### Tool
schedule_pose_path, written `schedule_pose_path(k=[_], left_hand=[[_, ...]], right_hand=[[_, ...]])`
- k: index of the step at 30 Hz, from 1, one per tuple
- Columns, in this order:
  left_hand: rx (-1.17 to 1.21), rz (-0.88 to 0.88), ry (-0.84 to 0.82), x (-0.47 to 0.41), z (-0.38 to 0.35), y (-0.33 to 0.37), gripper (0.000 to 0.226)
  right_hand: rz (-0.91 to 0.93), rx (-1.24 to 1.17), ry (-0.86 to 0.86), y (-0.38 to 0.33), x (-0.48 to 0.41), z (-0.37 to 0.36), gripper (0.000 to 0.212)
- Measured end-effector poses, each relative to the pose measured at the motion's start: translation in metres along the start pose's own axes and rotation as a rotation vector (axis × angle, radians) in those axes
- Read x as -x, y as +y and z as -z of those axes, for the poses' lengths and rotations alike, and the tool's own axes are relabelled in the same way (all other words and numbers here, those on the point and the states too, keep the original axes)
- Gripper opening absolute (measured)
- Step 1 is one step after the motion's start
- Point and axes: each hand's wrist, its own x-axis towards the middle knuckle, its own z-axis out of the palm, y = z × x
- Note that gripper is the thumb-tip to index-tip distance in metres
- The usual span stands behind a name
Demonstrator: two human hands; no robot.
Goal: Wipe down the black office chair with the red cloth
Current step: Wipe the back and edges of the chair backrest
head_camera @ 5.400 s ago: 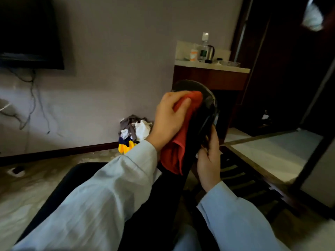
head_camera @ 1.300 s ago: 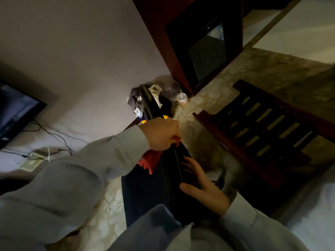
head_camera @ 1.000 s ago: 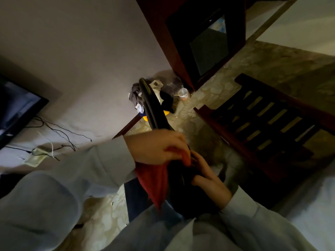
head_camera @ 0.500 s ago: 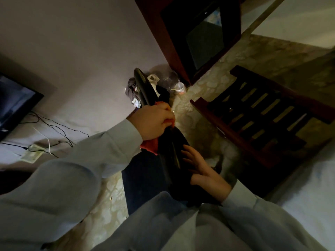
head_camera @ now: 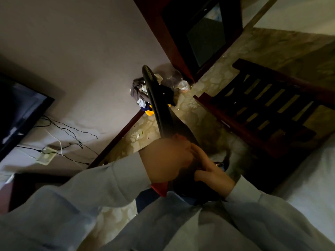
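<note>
Low on the black office chair (head_camera: 159, 113), seen edge-on at frame centre, the red cloth (head_camera: 159, 189) is clamped in the left hand (head_camera: 163, 160) & pressed to the chair's left side. On the opp. side the chair is braced by the right hand (head_camera: 212, 173), fingers spread, flat on it.

Hotel-like room: wall TV (head_camera: 16, 113), wooden luggage rack (head_camera: 268, 109).

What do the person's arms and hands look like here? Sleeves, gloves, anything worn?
Both arms are in loose, pale blue-grey long sleeves with plain cuffs ending at the wrists. The left hand and right hand are bare: no gloves. No rings, watch or markings show, though the frame is dim and slightly blurred.
</note>
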Motion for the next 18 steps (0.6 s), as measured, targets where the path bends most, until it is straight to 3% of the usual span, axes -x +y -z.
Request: schedule_pose_path(k=[3,4,6,9,18], left_hand=[[0.183,-0.111,-0.080,0.010,0.008,-0.009,0.021],[0.277,-0.130,-0.030,0.014,0.012,-0.014,0.020],[0.364,-0.089,0.225,0.017,0.017,-0.030,0.025],[0.299,0.018,0.456,0.014,0.010,-0.042,0.031],[0.117,-0.011,0.480,0.029,-0.059,-0.017,0.035]], right_hand=[[0.010,0.024,-0.024,0.003,0.002,-0.005,0.079],[0.005,0.032,-0.030,0.004,0.003,-0.006,0.080],[-0.017,0.034,-0.027,0.006,0.005,-0.010,0.081],[-0.042,0.072,-0.023,0.011,0.009,-0.016,0.085],[0.036,0.038,0.106,0.028,0.019,-0.041,0.078]])
